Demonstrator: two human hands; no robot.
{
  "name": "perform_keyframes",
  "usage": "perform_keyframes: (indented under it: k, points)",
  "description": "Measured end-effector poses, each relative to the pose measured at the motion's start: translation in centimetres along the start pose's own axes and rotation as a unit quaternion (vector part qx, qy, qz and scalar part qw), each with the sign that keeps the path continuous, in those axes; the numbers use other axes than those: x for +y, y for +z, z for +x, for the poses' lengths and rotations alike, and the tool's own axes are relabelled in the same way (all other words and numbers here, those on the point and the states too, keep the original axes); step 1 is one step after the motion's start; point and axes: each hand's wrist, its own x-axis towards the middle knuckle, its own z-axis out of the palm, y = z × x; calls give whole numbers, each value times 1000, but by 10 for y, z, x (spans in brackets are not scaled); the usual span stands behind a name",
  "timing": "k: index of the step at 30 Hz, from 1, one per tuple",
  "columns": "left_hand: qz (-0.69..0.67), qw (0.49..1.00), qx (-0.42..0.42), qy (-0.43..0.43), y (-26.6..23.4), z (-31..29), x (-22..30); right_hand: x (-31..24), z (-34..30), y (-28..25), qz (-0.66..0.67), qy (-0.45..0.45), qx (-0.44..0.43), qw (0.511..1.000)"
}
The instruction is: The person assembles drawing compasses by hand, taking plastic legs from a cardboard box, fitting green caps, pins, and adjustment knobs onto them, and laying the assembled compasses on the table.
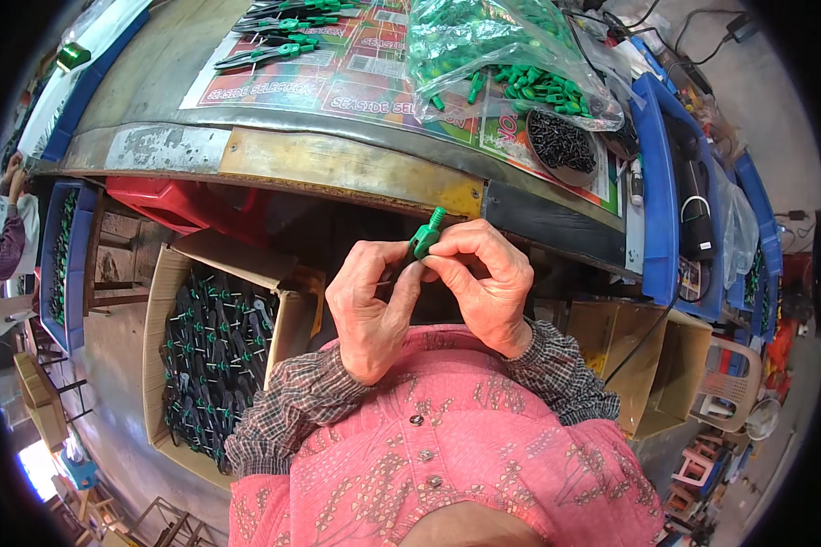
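Just in front of the table edge, my left hand (371, 305) and my right hand (486, 286) meet, both closed in a pinch. Between their fingertips is a small green plastic part (425, 235), upright with a ribbed stem on top; its lower end is hidden by my fingers. Beyond my hands, a clear plastic bag (493, 46) full of similar green parts (547, 88) lies on the table. Small black pieces (561, 144) fill a round container beside it. Several black-and-green tools (269, 53) lie at the far left of the tabletop.
Printed sheets (337, 91) cover part of the table (169, 68). A cardboard box (160, 319) of black-and-green pieces stands below left, with another cardboard box (680, 365) at right. A blue crate (661, 182) borders the table's right end. Another person's hand (15, 169) shows at far left.
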Motion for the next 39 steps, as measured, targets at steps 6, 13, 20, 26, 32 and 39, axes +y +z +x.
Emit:
perform_keyframes:
  k: [6, 13, 20, 26, 32, 39]
  points:
    - [51, 998, 17, 31, -2, -2, -5, 0, 5, 2, -59, -58, -14, 996]
    - [47, 998, 19, 24, -1, -1, -10, 4, 0, 6, 13, 4, -18, 1000]
    - [0, 999, 35, 1, 1, -1, -14, 2, 2, 7, 71, 46, -17, 996]
    - [23, 998, 51, 33, 3, 0, -16, 1, 3, 10, 72, 48, -13, 996]
    - [75, 996, 30, 43, -1, -3, -17, 4, 4, 10, 60, 34, -13, 998]
    - [-44, 996, 13, -83, -7, 3, -16, -1, 5, 6, 23, 9, -16, 1000]
